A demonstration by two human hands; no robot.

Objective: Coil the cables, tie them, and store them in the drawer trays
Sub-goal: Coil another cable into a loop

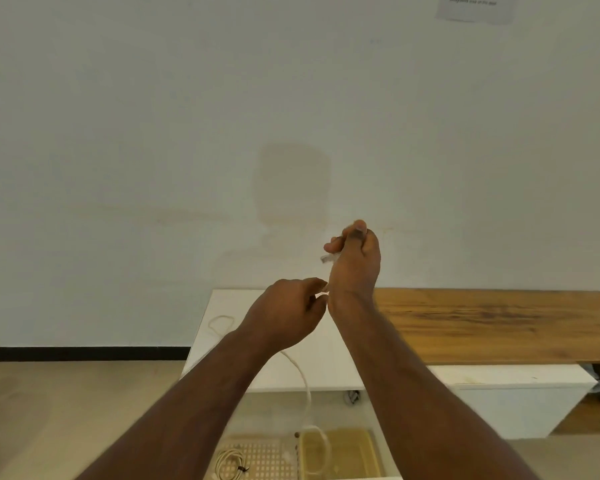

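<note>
My right hand (pixel 355 261) is raised in front of the wall and grips the plug end of a white cable (pixel 303 379), whose connector sticks out to the left of the fingers. My left hand (pixel 288 313), just below it, pinches the same cable near my right wrist. The cable hangs down from my left hand in a curve to the open drawer. In the drawer lie a perforated beige tray (pixel 260 459) with a coiled, tied white cable (pixel 227 460) and a yellowish tray (pixel 347 452) where the hanging cable ends.
A white cabinet top (pixel 329 362) carries a loose white cable loop (pixel 220 323). A wooden shelf (pixel 499 323) runs to the right along the white wall. A white box (pixel 513 400) stands under it. Light wooden floor lies at the left.
</note>
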